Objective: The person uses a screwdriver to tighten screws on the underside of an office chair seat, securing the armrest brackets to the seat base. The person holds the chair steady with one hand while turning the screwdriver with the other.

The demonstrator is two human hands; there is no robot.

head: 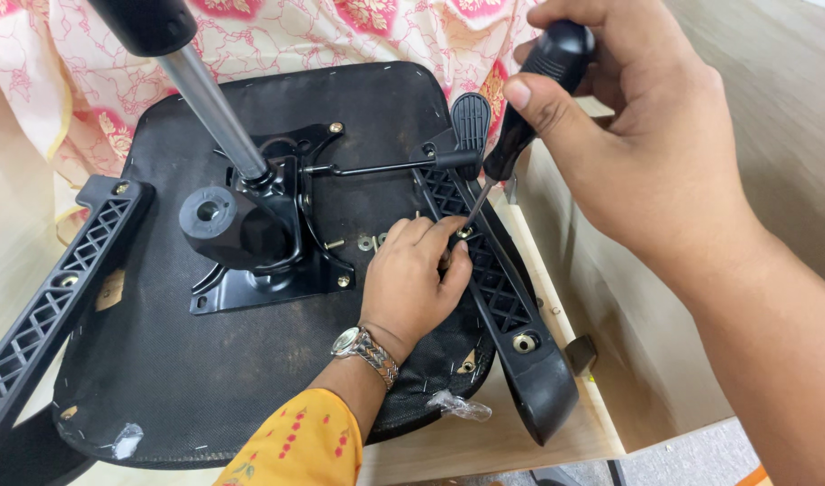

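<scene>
I'm gripping a black screwdriver (529, 99) in my right hand (646, 144), its tip meeting the right armrest (511, 315), while my left hand (412, 279) is steadying the fastener there.

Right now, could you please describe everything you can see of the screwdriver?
The screwdriver has a black handle, seemingly plastic or rubber, and a thin bright metal shaft. It slants from upper right to lower left, tip down at a mounting hole on the black plastic armrest bracket. The right hand grips the handle; the fingers of the left hand pinch around the tip, hiding its end.
</scene>
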